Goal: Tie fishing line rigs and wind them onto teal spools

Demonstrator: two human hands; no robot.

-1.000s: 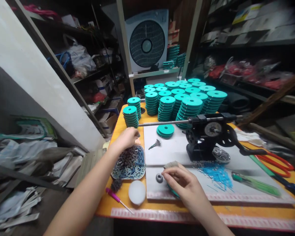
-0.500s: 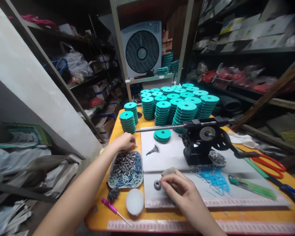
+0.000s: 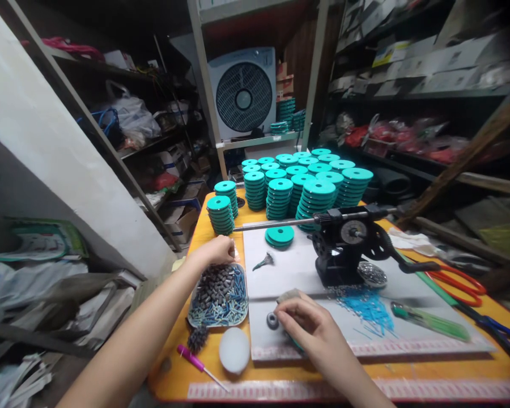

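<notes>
My left hand is closed, its fingers curled down at the far edge of a white tray of small grey cylinders and blue pins. What its fingertips hold, if anything, is hidden. Just beyond it are a rod's free end and a stack of teal disc spools. My right hand rests low over the white board, thumb and forefinger pinched. A small dark ring lies at those fingertips. Something greyish shows behind the fingers; the palm covers most of what is beneath.
A black hand-cranked winder stands on the board, its rod reaching left. Many teal spool stacks fill the table's back. Blue strips, a green cutter and orange-handled scissors lie right. A purple screwdriver and white round piece lie front left.
The camera view has shifted slightly. My left hand's fingers are curled a little tighter beside the tray. My right hand keeps its pinch beside the dark ring.
</notes>
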